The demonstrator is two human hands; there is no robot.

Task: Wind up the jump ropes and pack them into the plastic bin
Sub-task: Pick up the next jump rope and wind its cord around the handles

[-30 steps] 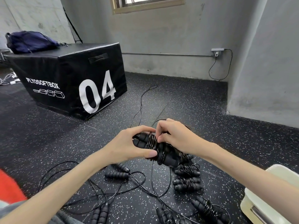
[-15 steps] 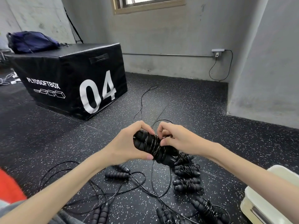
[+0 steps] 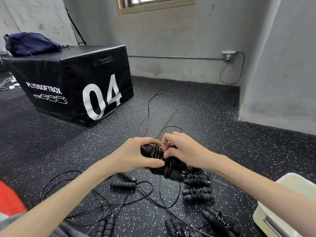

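Right hand [image 3: 186, 151] shifted onto coil; both hands grip jump rope bundle [image 3: 164, 163], axis upper-left to lower-right.

held jump rope [image 3: 162, 159]: black, cord coiled round handles | plastic bin [image 3: 290, 183]: white, lower right

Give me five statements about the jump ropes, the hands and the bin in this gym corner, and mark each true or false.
1. Both hands hold one bundle of handles above the floor. True: the left hand grips the jump rope bundle and the right hand pinches at its cord.
2. The plastic bin stands on the black box. False: the plastic bin sits on the floor at lower right.
3. Some wound ropes lie on the floor. True: wound ropes lie below the hands.
4. Every rope is wound. False: loose cord trails across the floor.
5. The plyo box reads 07. False: the plyo box reads 04.
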